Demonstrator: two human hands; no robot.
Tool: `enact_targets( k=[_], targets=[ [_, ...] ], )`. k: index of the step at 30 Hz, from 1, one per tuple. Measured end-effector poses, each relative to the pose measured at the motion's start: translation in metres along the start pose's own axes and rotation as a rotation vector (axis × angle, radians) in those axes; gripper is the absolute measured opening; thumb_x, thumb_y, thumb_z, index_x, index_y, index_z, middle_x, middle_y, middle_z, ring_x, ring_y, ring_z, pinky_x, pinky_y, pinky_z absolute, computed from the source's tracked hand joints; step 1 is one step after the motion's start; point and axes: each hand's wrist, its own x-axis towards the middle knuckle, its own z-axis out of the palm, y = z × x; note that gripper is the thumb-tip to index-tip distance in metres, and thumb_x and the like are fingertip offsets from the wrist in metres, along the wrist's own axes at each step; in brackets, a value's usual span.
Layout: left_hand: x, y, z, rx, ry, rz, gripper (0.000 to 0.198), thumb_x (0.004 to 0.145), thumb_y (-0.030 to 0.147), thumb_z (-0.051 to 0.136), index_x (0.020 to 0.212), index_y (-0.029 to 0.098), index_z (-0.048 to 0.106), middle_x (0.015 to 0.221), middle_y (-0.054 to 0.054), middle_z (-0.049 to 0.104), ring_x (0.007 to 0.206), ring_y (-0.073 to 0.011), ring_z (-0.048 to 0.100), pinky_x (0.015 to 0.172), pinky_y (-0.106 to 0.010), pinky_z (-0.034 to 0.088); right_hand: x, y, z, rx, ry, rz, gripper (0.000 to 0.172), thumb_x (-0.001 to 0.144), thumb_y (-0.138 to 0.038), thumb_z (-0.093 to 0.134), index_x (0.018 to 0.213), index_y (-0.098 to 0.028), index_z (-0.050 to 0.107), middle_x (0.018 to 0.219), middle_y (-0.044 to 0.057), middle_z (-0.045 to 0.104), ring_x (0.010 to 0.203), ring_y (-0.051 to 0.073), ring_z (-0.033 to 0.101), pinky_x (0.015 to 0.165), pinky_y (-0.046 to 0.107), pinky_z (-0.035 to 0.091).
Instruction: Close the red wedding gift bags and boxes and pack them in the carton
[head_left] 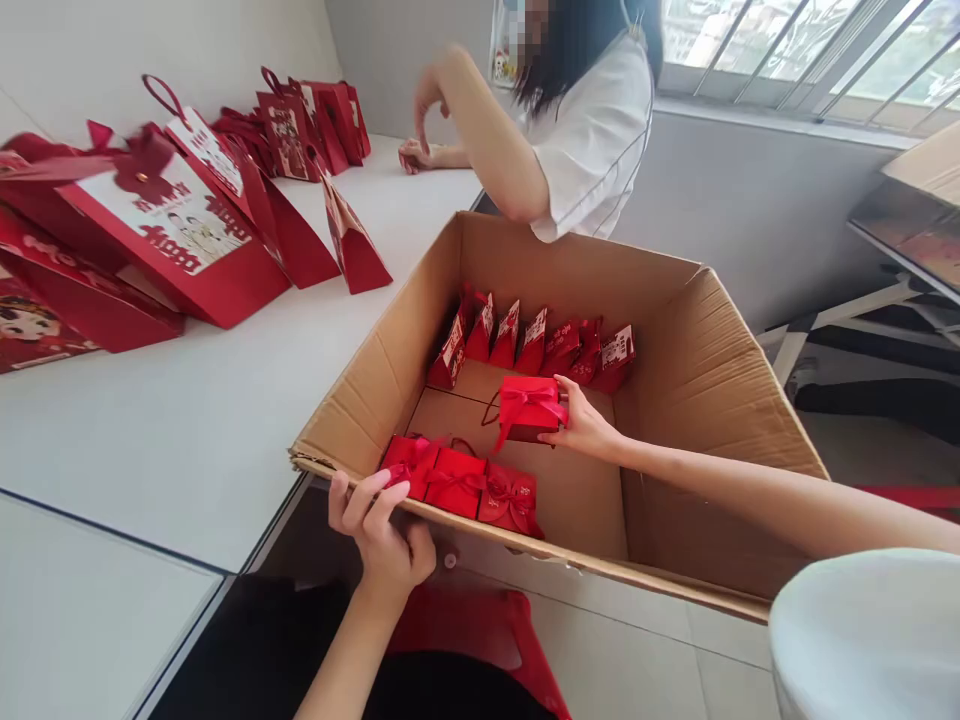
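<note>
head view shows the right hand (581, 425) gripping a red gift box (534, 390) inside the cardboard box (682, 410). the left hand (386, 530) is curled on its near rim, beside three other red boxes (455, 482). small red bags (531, 345) stand along the far side.

Workroom: table (210, 440), gift bags (232, 265), carton (697, 390)

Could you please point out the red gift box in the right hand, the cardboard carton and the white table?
Red gift box (527, 400), head view, its ribbon-tied top.
Cardboard carton (712, 385), head view, its inner right wall.
White table (210, 430), head view, bare tabletop.
</note>
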Motion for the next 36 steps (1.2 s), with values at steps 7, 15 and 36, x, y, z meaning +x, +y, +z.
enact_targets(
  k=[7,15,36],
  targets=[
    [0.001,0.000,0.003,0.016,0.016,-0.025,0.046,0.064,0.013,0.045,0.108,0.023,0.038,0.105,-0.010,0.037,0.124,-0.0291,0.023,0.107,-0.055,0.018,-0.062,0.049,0.008,-0.040,-0.137,0.189,0.092,0.057,-0.025,0.071,0.130,-0.015,0.017,0.131,0.020,0.036,0.125,0.030,0.041,0.106,0.044,0.032],
    [-0.002,-0.001,0.003,-0.013,-0.018,-0.066,0.045,0.065,0.011,0.047,0.107,0.025,0.038,0.104,-0.010,0.037,0.128,-0.0284,0.019,0.107,-0.057,0.016,-0.099,0.070,0.006,-0.107,-0.252,0.234,0.081,0.062,-0.016,0.063,0.130,-0.019,0.018,0.125,0.018,0.044,0.111,0.031,0.056,0.093,0.042,0.046],
    [0.005,-0.002,0.006,-0.010,0.023,0.007,0.050,0.061,0.014,0.046,0.109,0.023,0.038,0.103,-0.010,0.039,0.129,-0.0268,0.020,0.110,-0.055,0.012,-0.019,0.013,0.005,-0.232,-0.813,0.716,0.059,0.078,-0.056,0.051,0.123,-0.017,0.049,0.127,0.017,0.051,0.102,0.033,0.059,0.053,0.034,0.058]
  ],
)
